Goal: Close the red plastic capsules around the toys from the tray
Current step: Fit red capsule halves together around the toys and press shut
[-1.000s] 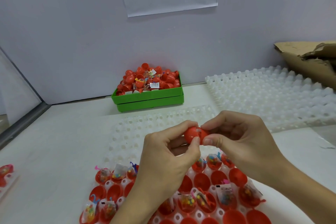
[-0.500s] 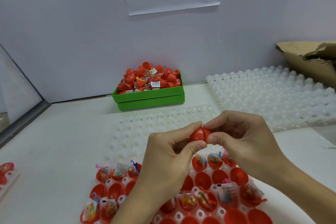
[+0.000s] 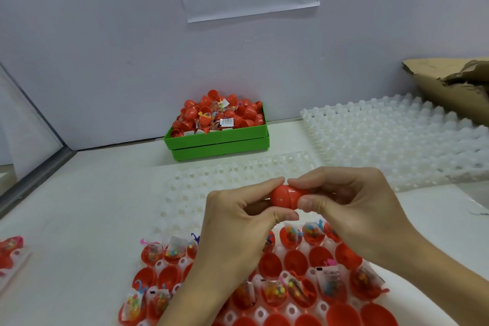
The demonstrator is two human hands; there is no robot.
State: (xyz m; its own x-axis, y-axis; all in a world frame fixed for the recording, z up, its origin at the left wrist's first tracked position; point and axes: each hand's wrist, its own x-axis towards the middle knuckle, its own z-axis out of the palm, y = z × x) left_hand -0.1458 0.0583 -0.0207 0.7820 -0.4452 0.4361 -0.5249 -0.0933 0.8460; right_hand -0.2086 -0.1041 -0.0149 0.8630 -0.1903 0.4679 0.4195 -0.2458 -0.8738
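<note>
We hold one red capsule (image 3: 287,196) up between both hands, above the near tray. Our left hand (image 3: 238,222) pinches its left half between thumb and forefinger; our right hand (image 3: 346,206) pinches the right half the same way, the other fingers curled behind. A seam line shows around the capsule's middle, and the halves look pushed together or very nearly so; we cannot tell whether they have clicked home.

So the step in hand is, as we judge it, the closing squeeze on this capsule. The next move calls for a firm, straight press along its axis until the seam shuts evenly, then setting it aside, perhaps with the finished ones, and reaching down for another.

Below our hands the white tray (image 3: 182,263) carries rows of open red capsule halves (image 3: 295,262), some bare and some holding bagged toys (image 3: 328,282), so plenty remains. Further back a green bin (image 3: 219,141) is heaped with red capsules. A stack of empty white trays (image 3: 397,145) lies to the right, with torn cardboard (image 3: 447,87) behind it.
</note>
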